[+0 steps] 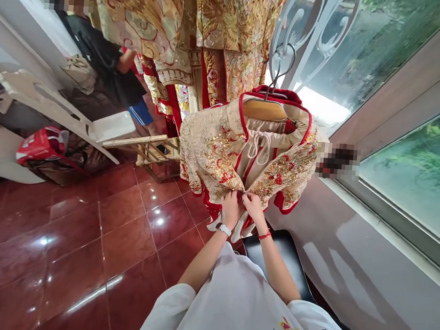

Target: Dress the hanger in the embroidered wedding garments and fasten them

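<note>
My left grip (231,209) and right grip (254,207) are both pinched closed on the front edges of the jacket (216,146), near its hem. It hangs in front of me on a hanger (264,110), near the window (423,172).

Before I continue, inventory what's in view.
embroidered jacket: 1, cream and gold, centre
hanger: 1 visible, brown, jacket collar
garments: several, gold, top
window panes: 2, greenish, right
chair: 1, white, left
shopping bag: 1, red, left
bamboo stand: 1, tan, left
seat: 1, black, below jacket
floor tiles: many, red, left
person: 1, black top, left
watch: 1, white, left wrist
bracelet: 1, red, right wrist
left hand: 1, bare, jacket front
right hand: 1, bare, jacket front
</note>
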Action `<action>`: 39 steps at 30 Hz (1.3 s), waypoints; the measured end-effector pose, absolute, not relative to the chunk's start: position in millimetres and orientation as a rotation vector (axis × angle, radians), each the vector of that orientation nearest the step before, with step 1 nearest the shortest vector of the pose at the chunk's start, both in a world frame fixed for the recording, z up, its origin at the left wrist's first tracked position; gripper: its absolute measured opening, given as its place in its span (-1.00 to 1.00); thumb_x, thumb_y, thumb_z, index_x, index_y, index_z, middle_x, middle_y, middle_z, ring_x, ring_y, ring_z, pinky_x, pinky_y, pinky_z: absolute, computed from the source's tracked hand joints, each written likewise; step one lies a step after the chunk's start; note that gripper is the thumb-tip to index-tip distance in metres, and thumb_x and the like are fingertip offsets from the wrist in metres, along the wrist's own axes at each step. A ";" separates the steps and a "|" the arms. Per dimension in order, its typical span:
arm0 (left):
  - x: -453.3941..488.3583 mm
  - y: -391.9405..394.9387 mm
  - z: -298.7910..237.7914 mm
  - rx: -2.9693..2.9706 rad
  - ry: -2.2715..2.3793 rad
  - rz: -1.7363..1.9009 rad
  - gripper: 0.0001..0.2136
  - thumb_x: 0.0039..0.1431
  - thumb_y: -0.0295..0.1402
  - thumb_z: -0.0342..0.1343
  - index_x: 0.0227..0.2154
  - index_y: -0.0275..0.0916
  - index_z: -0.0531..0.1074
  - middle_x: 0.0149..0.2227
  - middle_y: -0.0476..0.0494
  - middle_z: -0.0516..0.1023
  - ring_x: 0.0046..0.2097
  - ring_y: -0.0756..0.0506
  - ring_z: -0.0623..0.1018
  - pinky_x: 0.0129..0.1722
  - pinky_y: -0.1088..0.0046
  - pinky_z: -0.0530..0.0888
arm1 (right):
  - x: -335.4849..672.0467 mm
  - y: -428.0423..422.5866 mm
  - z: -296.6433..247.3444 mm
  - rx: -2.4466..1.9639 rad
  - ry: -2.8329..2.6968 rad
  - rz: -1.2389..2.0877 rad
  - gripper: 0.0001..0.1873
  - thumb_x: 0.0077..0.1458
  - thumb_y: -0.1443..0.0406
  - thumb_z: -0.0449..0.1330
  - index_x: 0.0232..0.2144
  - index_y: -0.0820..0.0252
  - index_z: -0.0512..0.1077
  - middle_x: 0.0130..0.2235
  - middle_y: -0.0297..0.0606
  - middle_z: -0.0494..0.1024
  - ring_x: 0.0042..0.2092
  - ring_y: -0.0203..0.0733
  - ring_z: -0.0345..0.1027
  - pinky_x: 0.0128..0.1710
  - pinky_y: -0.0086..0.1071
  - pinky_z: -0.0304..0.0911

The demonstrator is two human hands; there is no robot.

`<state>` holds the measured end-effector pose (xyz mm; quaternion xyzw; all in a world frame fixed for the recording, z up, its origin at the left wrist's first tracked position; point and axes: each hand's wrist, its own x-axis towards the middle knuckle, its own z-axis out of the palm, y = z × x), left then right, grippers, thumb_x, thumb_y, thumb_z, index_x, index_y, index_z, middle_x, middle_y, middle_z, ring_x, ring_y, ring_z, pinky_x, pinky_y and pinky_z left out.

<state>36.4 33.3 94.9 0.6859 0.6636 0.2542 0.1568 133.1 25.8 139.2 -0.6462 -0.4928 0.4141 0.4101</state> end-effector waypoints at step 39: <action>21.2 -7.5 119.3 2.019 1.730 0.968 -0.82 0.35 -0.35 0.06 -0.41 -0.20 0.43 -0.45 -0.08 0.54 -0.38 -0.09 0.54 -0.34 0.42 0.31 | 138.9 24.7 298.5 -1.147 -1.092 1.309 -0.52 0.02 -0.04 0.27 -0.64 0.11 0.21 -0.75 -0.54 0.03 -0.65 -0.44 -0.19 -0.62 -0.42 -0.18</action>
